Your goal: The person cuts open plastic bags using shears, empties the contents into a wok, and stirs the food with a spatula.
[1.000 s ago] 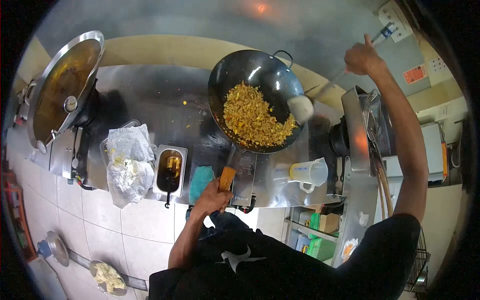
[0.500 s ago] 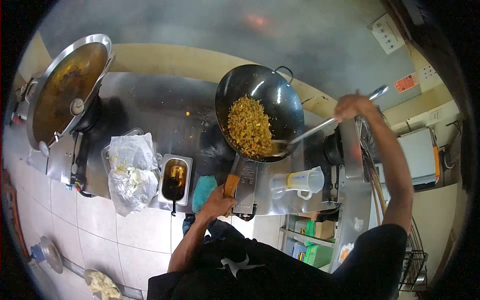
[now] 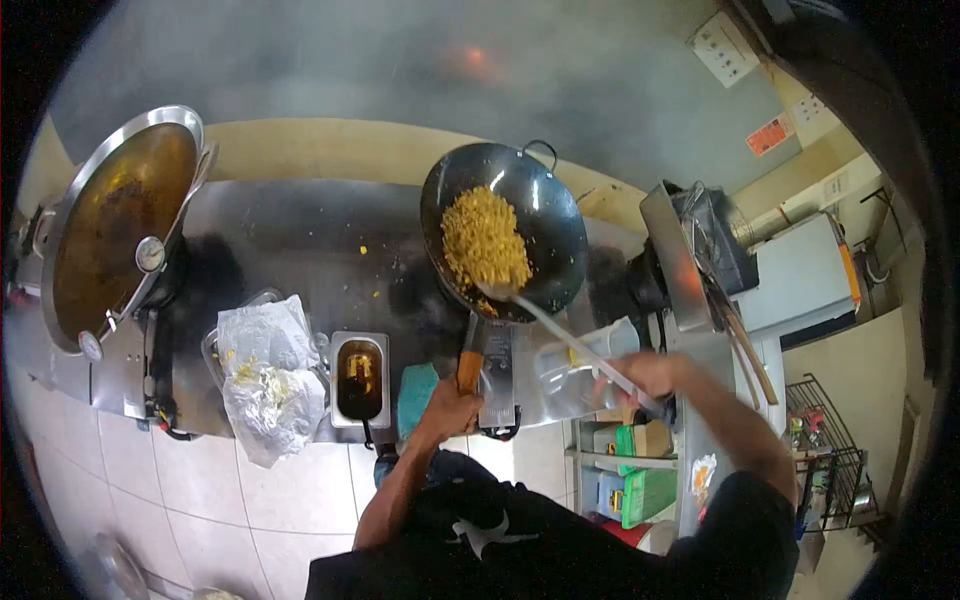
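Observation:
My left hand (image 3: 448, 410) is closed round the wooden handle of a dark wok (image 3: 555, 235), which stands tilted over the steel counter. Fried rice (image 3: 482, 238) lies in a heap on the wok's left side. In my right hand (image 3: 645, 375), smeared by motion, is the long metal shaft of a ladle (image 3: 560, 332). Its head is at the lower edge of the rice. Under the shaft stands a clear plastic measuring jug (image 3: 625, 340). A teal cloth (image 3: 415, 395) lies beside my left hand.
At the left stands a wide pan of brown oil (image 3: 125, 215) with a dial thermometer (image 3: 150, 254) at its rim. Crumpled foil (image 3: 268, 390) and a steel container of dark sauce (image 3: 361, 380) sit along the counter's front edge. Wooden-handled tools (image 3: 745, 340) lean at the right.
My right hand has come down and toward me, swinging the ladle's shaft lower, while its head moved left into the rice. My left hand keeps hold of the wok. The whole view has shifted slightly.

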### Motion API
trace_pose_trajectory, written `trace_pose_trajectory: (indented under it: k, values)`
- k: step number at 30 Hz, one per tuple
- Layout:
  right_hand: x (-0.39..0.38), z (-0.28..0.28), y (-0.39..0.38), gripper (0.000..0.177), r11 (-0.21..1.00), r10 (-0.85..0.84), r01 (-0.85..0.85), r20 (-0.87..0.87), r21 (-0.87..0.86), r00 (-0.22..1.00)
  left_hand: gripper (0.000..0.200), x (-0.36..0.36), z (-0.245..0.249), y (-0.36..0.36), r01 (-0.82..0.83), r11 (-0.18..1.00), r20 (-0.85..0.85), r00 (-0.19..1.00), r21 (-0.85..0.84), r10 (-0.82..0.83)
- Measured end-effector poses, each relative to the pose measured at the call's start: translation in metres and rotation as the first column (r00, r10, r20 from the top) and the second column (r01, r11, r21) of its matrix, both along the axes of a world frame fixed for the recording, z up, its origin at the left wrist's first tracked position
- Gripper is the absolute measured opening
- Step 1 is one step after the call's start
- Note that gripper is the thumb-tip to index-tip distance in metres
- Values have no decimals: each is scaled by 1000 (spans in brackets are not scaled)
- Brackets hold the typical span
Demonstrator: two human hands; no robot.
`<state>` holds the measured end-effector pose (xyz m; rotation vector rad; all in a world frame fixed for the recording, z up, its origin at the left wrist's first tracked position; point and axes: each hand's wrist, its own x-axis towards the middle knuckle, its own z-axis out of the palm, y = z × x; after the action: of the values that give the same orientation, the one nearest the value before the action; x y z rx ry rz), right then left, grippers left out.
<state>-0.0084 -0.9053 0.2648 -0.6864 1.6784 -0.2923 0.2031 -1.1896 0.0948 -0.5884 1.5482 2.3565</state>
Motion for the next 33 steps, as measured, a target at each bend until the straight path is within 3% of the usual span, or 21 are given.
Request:
trace_pose_trajectory:
  k: [1, 2, 5, 6, 7, 9, 12, 15, 16, 18, 21, 24, 25, 27, 28, 30, 32, 33]
  values:
    - [33, 1, 1, 37, 806, -585, 539, 188, 245, 789, 11, -1, -1, -1, -6, 999, -18, 1000, -44, 5]
    - [43, -9, 9, 38, 516, -855, 747, 308, 420, 417, 10, 2, -3, 0, -5, 996, -21, 1000, -85, 3]
    - [57, -1, -35, 47, 550, -801, 826, -201, 127, 564, 13, 2, -4, -1, 50, 991, 6, 999, -122, -50]
    - [45, -15, -46, 50, 700, -674, 713, -288, 47, 680, 14, 0, -1, -3, 60, 987, 5, 998, -149, -60]
    - [41, -33, -65, 48, 788, -565, 614, -450, -46, 692, 13, -2, -6, -2, 81, 984, 54, 996, -156, -74]
    - [33, -71, -101, 47, 847, -479, 520, -574, -106, 664, 12, 1, -9, 2, 58, 996, 46, 997, -68, -55]
    - [34, -73, -71, 50, 967, -252, 199, -745, -162, 618, 13, 0, -7, 2, 17, 999, 28, 999, -32, -17]
    - [33, -43, -64, 46, 957, 38, 264, -951, 123, 308, 16, -4, -10, -2, 30, 998, -9, 1000, -59, -30]
    - [27, -33, -70, 42, 948, 55, 293, -969, 127, 242, 17, 0, -12, 0, 71, 995, -21, 997, -76, -73]
    - [29, 0, -91, 40, 913, 125, 352, -963, 206, 239, 17, -1, -2, 2, 27, 1000, 10, 1000, -13, -27]
    - [38, -7, -73, 39, 929, 62, 349, -979, 127, 192, 14, 0, 7, -1, 12, 1000, 52, 999, 14, -13]
    - [42, -49, -59, 43, 921, -371, 329, -723, -208, 582, 12, 0, 3, 0, 21, 997, 58, 998, 68, -25]
    - [54, -54, -59, 45, 946, -296, 293, -742, -140, 601, 12, 1, 0, 0, 14, 995, 59, 998, 96, -20]
    - [79, -53, -76, 49, 978, -144, 207, -763, -13, 630, 14, -1, -3, 3, 46, 999, 57, 997, -8, -46]
    - [74, -55, -80, 50, 971, -166, 238, -761, -15, 627, 15, -2, -4, 0, 62, 996, 58, 997, -69, -58]
    - [58, -57, -83, 53, 952, -207, 305, -754, -9, 624, 16, -2, -6, -1, 9, 1000, 20, 1000, -18, -8]
    - [38, -105, -81, 55, 955, -235, 290, -744, -59, 626, 17, 1, -14, 7, 3, 1000, -5, 1000, 0, -3]
    - [49, -87, -97, 57, 958, -226, 281, -735, -50, 640, 16, 1, -19, 10, -8, 1000, -17, 1000, -6, 8]
